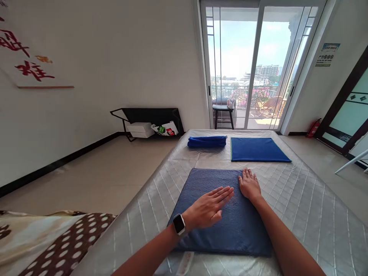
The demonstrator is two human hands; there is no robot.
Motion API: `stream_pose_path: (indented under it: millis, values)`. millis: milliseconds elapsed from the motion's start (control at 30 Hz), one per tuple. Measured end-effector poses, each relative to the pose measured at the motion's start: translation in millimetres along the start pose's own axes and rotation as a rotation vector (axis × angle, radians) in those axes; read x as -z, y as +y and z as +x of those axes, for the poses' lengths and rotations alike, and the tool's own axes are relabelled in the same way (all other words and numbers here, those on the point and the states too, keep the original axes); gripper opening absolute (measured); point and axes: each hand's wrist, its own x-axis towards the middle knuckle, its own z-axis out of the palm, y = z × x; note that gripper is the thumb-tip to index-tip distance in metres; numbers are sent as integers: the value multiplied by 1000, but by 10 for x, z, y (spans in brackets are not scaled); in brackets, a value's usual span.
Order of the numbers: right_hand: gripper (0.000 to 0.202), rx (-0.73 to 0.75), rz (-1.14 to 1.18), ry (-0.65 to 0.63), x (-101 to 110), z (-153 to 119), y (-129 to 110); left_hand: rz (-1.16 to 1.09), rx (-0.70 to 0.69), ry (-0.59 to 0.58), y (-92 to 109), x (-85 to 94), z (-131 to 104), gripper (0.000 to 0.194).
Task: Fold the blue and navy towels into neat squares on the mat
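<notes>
A dark blue cloth (209, 237), perhaps a folded towel, lies flat and squared on the mattress in front of me. My left hand (208, 207), with a smartwatch (178, 224) on its wrist, is over the middle of this cloth with fingers stretched out. Whether it touches the fabric I cannot tell. At the cloth's far right corner my right hand (249, 184) lies flat, fingers extended along the edge. Farther back are a brighter blue folded cloth (258, 149) with a green edge and, to its left, a thicker blue folded bundle (207, 141).
The quilted silver-grey mattress (301, 203) carries all the cloths. A brown polka-dot cover (74, 237) is at lower left. By the wall, a black rack (149, 115) holds a white box (140, 129) and a printed bag (166, 129). Behind the bed are sliding glass doors (254, 65).
</notes>
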Motion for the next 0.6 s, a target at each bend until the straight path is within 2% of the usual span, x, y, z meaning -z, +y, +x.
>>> stream_pose_path:
  millis: [100, 200, 300, 367, 433, 533, 600]
  values:
    - [65, 7, 18, 17, -24, 6, 6, -26, 37, -52, -42, -46, 411, 75]
    - [64, 12, 32, 23, -25, 4, 3, -68, 159, -97, -198, -134, 820, 65]
    - [65, 4, 41, 15, -13, -5, -8, -83, 319, -87, -448, -205, 1005, 62]
    - [65, 2, 43, 12, -2, -13, -14, -76, 441, -59, -667, -206, 919, 62]
    - [65, 1, 45, 12, 9, -21, -18, -66, 576, -36, -907, -167, 662, 62]
    - [64, 1, 35, 5, 28, -32, -23, -51, 780, -3, -1215, -83, 69, 65]
    - [64, -1, 20, -2, 39, -36, -27, -44, 889, 17, -1334, -44, -343, 66]
